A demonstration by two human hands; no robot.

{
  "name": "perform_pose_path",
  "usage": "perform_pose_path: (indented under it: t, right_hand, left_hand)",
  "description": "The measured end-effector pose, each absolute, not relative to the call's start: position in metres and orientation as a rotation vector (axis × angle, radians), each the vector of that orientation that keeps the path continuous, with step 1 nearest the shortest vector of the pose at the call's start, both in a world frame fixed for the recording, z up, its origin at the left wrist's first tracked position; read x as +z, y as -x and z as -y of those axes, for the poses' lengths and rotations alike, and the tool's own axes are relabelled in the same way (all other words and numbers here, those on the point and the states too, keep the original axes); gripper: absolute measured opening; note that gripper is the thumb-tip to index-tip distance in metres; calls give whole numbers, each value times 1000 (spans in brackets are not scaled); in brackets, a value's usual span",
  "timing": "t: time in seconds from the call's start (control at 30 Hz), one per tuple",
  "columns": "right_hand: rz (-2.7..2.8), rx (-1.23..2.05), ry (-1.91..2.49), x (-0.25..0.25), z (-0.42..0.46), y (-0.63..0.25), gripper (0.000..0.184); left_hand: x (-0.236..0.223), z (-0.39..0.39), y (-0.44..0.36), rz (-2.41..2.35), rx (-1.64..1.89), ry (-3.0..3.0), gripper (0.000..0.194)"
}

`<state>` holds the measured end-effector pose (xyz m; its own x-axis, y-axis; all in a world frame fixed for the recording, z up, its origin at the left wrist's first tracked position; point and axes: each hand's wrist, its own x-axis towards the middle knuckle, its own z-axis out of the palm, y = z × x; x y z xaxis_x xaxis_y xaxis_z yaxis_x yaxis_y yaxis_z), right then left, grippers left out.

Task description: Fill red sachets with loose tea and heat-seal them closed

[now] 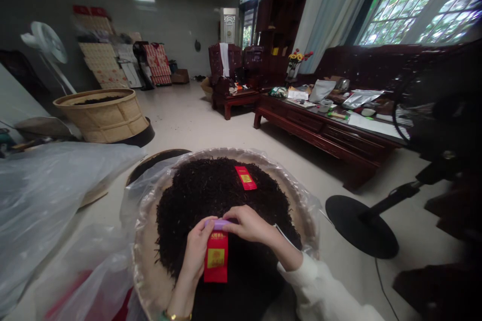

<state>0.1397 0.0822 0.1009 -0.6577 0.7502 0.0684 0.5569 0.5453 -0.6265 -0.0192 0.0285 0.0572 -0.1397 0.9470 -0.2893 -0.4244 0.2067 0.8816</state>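
Note:
Over a large round basket (145, 241) of dark loose tea leaves (199, 185), both my hands are at the top of a red tea packet (216, 273) with a yellow label. A short purple bar (217, 224) lies across the packet's upper edge; its exact kind is unclear. My left hand (198, 246) pinches the bar's left end and the packet's top corner. From the right, my right hand (248, 223) has thumb and fingers closed on the bar's other end. A second red packet (246, 178) rests flat on the leaves, beyond my hands.
Clear plastic sheeting (56, 185) spreads at the left, near another woven basket (109, 120) of dark leaves. A black fan base (361, 225) stands on the floor at right. Behind it, a low wooden table (320, 130) carries bags and papers. Stacked boxes (100, 62) line the back wall.

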Motion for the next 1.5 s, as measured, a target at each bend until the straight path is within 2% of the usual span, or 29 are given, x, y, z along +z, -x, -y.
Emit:
perform_pose_path:
  t: [0.37,0.57,0.7,0.83,1.13,1.2,1.37,1.5]
  right_hand:
    - [2476,818,1081,101,-82,-139,26]
    - [2406,824,1137,102,-81,-138,23]
    - [2341,920,1164,103,-81,-139,23]
    - [2198,1060,1166,102,-89,-148,26]
    - [2239,717,1498,77,-106,-156,34]
    - [2219,688,1433,74,-101,-148,31]
    - [2156,828,1171,74,-90,-128,8]
    - [2113,896,1125,74,-85,-124,12]
  left_hand:
    - [60,-29,19,-1157,1318,-604,62]
    - [50,-28,21,-1095,1213,-675,77]
    - [40,-29,20,-1172,1126,-742,65]
    - [42,-28,21,-1184,1134,-722,64]
    - [47,-27,23,-1183,1160,-677,65]
    - [44,-28,22,-1179,1155,-684,66]
    - [46,-30,20,-1169,1170,-724,63]
    - [47,-31,21,-1209,1308,-761,52]
